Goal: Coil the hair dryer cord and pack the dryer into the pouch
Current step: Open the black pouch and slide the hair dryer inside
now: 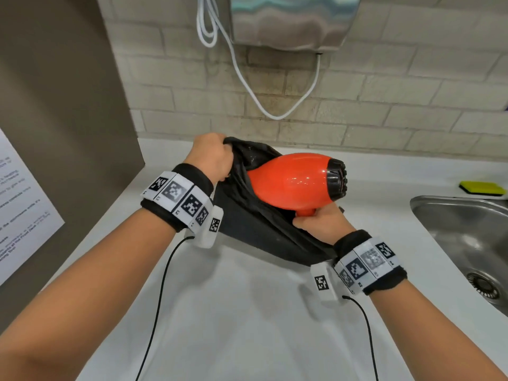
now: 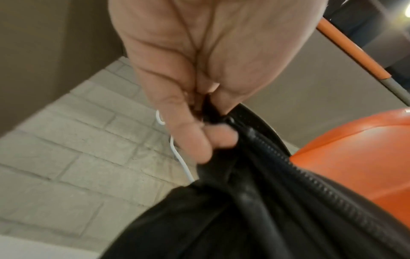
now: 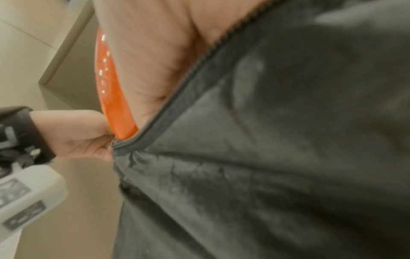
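An orange hair dryer (image 1: 288,182) with a black nozzle lies half inside the open mouth of a black zip pouch (image 1: 247,224), nozzle pointing right and out. My left hand (image 1: 211,158) pinches the pouch's rim at its far left end and holds it up. My right hand (image 1: 319,224) grips the dryer's orange handle at the pouch's near edge. In the left wrist view my fingers (image 2: 188,140) pinch the zipper edge of the pouch (image 2: 244,210) beside the dryer (image 2: 355,157). The right wrist view shows my palm (image 3: 150,61), the dryer (image 3: 111,87) and the pouch (image 3: 266,157). The dryer's cord is hidden.
Everything is over a white counter (image 1: 247,312). A steel sink (image 1: 467,237) lies at the right, with a yellow sponge (image 1: 483,188) behind it. A wall hand dryer (image 1: 294,20) with a hanging white cable (image 1: 275,114) is above. A paper notice (image 1: 22,210) is on the left panel.
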A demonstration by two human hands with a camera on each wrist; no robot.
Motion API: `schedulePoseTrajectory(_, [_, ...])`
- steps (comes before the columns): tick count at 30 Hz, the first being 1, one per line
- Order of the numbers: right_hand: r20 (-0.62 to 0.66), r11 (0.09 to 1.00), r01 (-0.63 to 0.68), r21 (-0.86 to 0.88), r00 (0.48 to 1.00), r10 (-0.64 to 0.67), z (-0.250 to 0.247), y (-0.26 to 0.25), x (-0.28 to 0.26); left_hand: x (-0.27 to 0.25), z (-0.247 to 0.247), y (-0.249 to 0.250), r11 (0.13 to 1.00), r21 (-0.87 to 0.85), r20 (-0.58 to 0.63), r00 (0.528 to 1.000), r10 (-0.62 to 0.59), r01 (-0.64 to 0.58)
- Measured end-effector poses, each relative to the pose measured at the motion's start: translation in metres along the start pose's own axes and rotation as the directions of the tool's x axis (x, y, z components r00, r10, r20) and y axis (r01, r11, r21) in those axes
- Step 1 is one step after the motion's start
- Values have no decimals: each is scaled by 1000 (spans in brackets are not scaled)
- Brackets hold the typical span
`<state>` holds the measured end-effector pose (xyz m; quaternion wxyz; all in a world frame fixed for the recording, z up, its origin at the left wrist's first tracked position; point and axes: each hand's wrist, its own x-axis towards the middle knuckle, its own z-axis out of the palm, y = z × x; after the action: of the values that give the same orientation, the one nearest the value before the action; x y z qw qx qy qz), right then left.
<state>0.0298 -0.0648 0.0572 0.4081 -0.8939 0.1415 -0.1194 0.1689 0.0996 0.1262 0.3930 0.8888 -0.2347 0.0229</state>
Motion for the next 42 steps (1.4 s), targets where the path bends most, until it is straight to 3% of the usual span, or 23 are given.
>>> schedulePoseTrajectory(3, [66, 996, 30, -84, 998, -25, 5, -3, 0, -8, 6, 15, 992, -20, -43, 992, 122, -123])
schedulePoseTrajectory(8, [-51, 974, 35, -222, 998, -47, 10, -4, 8, -22, 11, 33, 958, -73, -71, 960, 272, -277])
schedulePoseTrajectory(13, [-93, 954, -44, -298, 996, 17, 4, -13, 9, -34, 9, 43, 907, -207, -54, 930, 364, -367])
schedulePoseTrajectory(18, [-9, 924, -62, -377, 998, 64, 7, -21, 5, -44, 14, 44, 871, -310, -16, 918, 396, -381])
schedulePoseTrajectory(22, [39, 965, -101, -241, 993, 114, 5, -20, 3, -42, 21, 28, 842, -267, 157, 841, 517, -468])
schedulePoseTrajectory(24, [43, 971, -114, -212, 991, 125, 5, -18, 3, -39, 24, 21, 827, -126, 263, 786, 560, -548])
schedulePoseTrajectory(27, [49, 983, -99, -153, 993, 108, 7, -19, 3, -38, 32, 21, 767, 204, 305, 784, 540, -608])
schedulePoseTrajectory(28, [53, 987, -84, -139, 994, 92, 7, -21, 2, -38, 35, 22, 757, 234, 293, 787, 543, -610])
schedulePoseTrajectory(29, [61, 990, -61, -124, 996, 69, 7, -23, 1, -38, 35, 24, 763, 198, 273, 782, 560, -615])
schedulePoseTrajectory(31, [62, 995, -37, -88, 997, 43, 6, -25, 0, -36, 31, 28, 807, -30, 237, 780, 579, -590])
schedulePoseTrajectory(34, [56, 997, -52, -64, 997, 56, 3, -23, 0, -28, 17, 26, 805, -272, 254, 767, 589, -528])
schedulePoseTrajectory(39, [95, 998, 0, -57, 995, 5, 3, -22, 0, -21, 13, 22, 782, -57, 370, 714, 594, -621])
schedulePoseTrajectory(42, [78, 997, 31, -71, 997, -25, 9, -16, 3, -25, 16, 23, 802, -6, 294, 766, 572, -597])
